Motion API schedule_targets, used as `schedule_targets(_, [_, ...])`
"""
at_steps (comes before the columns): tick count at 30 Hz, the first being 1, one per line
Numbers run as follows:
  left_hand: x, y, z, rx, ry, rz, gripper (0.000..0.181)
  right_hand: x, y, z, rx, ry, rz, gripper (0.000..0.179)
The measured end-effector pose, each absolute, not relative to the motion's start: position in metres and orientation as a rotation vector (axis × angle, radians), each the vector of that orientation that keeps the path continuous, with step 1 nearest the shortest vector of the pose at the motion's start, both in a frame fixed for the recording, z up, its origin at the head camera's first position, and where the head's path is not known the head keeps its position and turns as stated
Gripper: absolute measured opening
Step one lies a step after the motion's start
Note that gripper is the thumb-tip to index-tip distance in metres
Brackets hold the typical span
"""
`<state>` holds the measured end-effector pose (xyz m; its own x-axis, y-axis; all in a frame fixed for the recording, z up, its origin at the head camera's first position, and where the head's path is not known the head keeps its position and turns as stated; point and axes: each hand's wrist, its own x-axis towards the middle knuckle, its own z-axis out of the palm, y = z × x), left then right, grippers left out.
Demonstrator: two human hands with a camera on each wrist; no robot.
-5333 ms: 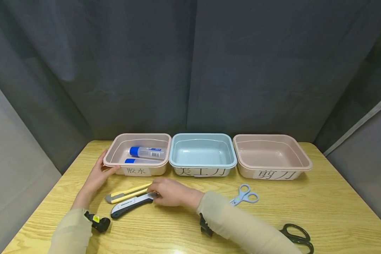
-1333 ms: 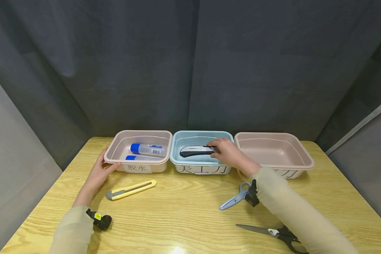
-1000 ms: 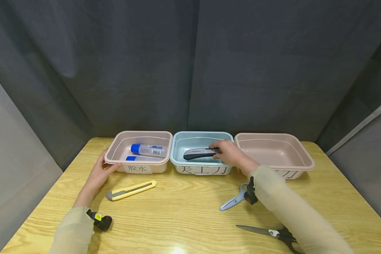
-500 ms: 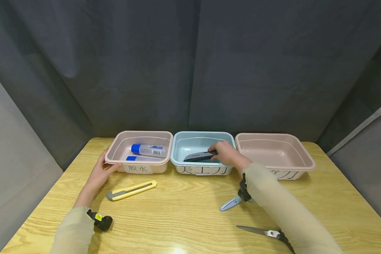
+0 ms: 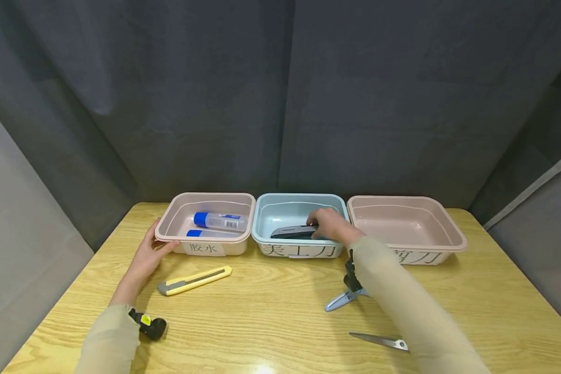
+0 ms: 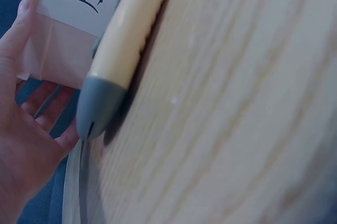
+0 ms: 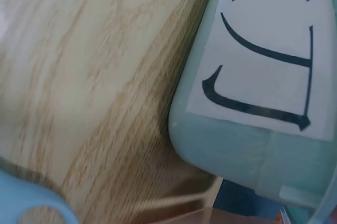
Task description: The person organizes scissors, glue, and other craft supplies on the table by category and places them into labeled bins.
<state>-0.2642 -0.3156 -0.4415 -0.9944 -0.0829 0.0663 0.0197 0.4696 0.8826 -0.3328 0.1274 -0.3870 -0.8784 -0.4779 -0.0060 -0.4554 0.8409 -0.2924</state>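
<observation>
My right hand (image 5: 329, 224) reaches into the blue bin (image 5: 301, 242) in the middle. It pinches one end of a grey and black utility knife (image 5: 291, 231), which lies low inside that bin. My left hand (image 5: 145, 257) grips the front left corner of the left pink bin (image 5: 177, 248). In the left wrist view, its thumb (image 6: 21, 27) presses the labelled front wall, with the other fingers around the side. A yellow utility knife (image 5: 195, 280) with a grey end lies on the table in front of that bin. The right wrist view hides the right hand.
Two blue-capped glue bottles (image 5: 222, 222) lie in the left bin. Another pink bin (image 5: 404, 241) stands at the right. Light blue scissors (image 5: 341, 300) and dark-bladed scissors (image 5: 378, 339) lie on the wooden table (image 5: 271, 322), partly covered by the right arm. A dark curtain (image 5: 205, 104) hangs behind.
My right hand has carried the grey and black utility knife from the table into the blue bin and lowered it there. My left hand has stayed on the left bin.
</observation>
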Motion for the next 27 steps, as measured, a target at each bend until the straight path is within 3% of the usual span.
schedule_targets(13, [-0.262,-0.314,-0.44,0.045,-2.622,-1.541,0.092,-0.34,0.127,-0.395,-0.652,2.859,-0.404,0.027])
schedule_targets(27, [-0.263,-0.314,-0.44,0.051,-2.613,-1.557,0.092,-0.333,0.116,-0.379,-0.752,3.044,-0.612,0.019])
